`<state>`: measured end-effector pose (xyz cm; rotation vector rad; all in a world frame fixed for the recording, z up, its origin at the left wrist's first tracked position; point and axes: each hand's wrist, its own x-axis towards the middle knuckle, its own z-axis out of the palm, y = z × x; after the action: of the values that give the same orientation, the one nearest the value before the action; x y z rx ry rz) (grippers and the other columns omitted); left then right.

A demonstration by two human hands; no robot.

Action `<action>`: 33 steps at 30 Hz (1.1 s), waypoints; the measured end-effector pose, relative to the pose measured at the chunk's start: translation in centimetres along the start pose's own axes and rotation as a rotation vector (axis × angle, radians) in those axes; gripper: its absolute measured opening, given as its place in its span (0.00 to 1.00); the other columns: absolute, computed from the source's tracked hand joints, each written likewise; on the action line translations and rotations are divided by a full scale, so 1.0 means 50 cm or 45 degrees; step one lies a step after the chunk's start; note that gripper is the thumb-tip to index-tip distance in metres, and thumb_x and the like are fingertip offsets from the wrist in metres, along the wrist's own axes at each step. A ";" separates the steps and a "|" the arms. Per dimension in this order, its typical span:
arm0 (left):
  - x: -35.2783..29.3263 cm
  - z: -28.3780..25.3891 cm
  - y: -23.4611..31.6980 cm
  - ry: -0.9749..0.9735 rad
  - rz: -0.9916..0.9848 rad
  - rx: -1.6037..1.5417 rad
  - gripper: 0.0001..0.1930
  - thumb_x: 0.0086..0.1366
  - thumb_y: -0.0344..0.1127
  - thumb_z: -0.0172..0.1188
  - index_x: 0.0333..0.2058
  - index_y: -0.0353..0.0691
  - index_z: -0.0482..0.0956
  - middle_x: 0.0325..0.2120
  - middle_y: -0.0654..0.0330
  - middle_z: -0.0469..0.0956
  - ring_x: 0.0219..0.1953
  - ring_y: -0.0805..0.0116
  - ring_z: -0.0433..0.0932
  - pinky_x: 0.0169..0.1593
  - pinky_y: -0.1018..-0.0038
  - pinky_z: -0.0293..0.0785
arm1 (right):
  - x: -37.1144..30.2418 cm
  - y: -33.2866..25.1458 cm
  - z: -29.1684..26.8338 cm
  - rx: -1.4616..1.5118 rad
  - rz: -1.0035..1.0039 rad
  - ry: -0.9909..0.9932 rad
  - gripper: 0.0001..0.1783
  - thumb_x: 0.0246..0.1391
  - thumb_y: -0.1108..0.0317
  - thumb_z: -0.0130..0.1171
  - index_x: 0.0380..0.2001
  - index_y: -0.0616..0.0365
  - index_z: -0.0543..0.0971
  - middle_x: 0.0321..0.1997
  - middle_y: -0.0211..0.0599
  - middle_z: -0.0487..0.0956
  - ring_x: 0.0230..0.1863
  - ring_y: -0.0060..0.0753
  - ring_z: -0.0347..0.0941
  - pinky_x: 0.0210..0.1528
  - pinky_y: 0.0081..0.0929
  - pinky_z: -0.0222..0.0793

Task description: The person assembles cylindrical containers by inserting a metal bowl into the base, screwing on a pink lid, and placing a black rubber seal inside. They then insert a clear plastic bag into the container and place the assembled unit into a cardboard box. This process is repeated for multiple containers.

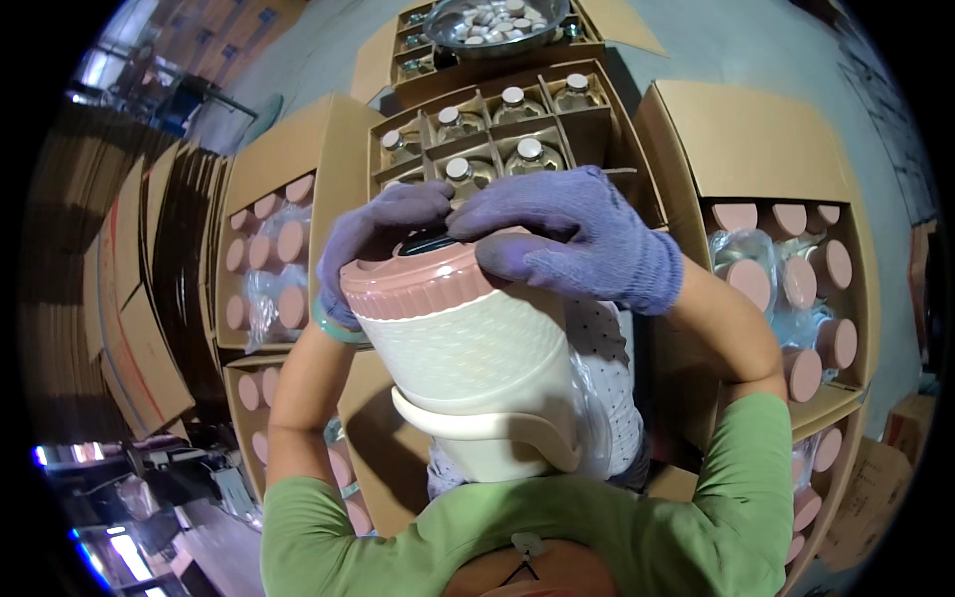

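Note:
A large cream thermos jug [468, 348] with a woven-look texture tilts in front of my body, its pink ribbed lid [418, 284] toward the far side. A curved cream handle [477, 426] runs across its near side. My left hand [370, 234], in a purple knit glove, curls around the lid's left and far edge. My right hand [572, 234], gloved the same way, lies over the lid's right side, its thumb pressed on the near rim. Between the hands a dark piece [425, 242] shows on the lid's top. My left fingertips are partly hidden.
Beyond the jug stands a divided carton [637, 159] of glass bottles [530, 154] with white caps. Farther off, a metal bowl [438, 35] holds white caps. Open cartons of pink-topped jugs flank me at left [239, 338] and right [786, 169]. Flattened cardboard [144, 298] stacks far left.

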<state>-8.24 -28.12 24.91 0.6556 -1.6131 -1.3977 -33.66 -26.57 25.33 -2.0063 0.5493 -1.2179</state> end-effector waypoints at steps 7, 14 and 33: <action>-0.020 0.027 0.000 -0.062 0.669 0.280 0.09 0.67 0.34 0.49 0.29 0.36 0.73 0.31 0.54 0.70 0.35 0.59 0.69 0.51 0.57 0.69 | 0.101 -0.098 -0.096 0.164 0.681 -0.777 0.17 0.58 0.68 0.59 0.50 0.60 0.81 0.34 0.33 0.82 0.35 0.19 0.75 0.41 0.21 0.73; -0.034 0.067 0.074 -0.168 0.961 0.672 0.07 0.59 0.29 0.50 0.26 0.33 0.73 0.30 0.51 0.72 0.36 0.54 0.71 0.46 0.58 0.70 | 0.170 -0.230 -0.041 -0.660 0.941 -1.108 0.22 0.58 0.56 0.59 0.47 0.63 0.77 0.33 0.48 0.82 0.36 0.41 0.81 0.41 0.33 0.76; -0.134 0.088 0.176 -0.249 0.842 0.279 0.06 0.52 0.30 0.52 0.24 0.37 0.77 0.27 0.52 0.72 0.34 0.52 0.70 0.47 0.56 0.69 | 0.143 -0.344 -0.016 -0.379 0.689 -1.136 0.21 0.51 0.62 0.70 0.43 0.64 0.78 0.36 0.41 0.81 0.33 0.36 0.78 0.33 0.33 0.74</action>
<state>-7.50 -18.31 31.63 0.0724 -1.9201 -0.8211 -31.16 -20.40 42.76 -2.1726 0.7498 0.1208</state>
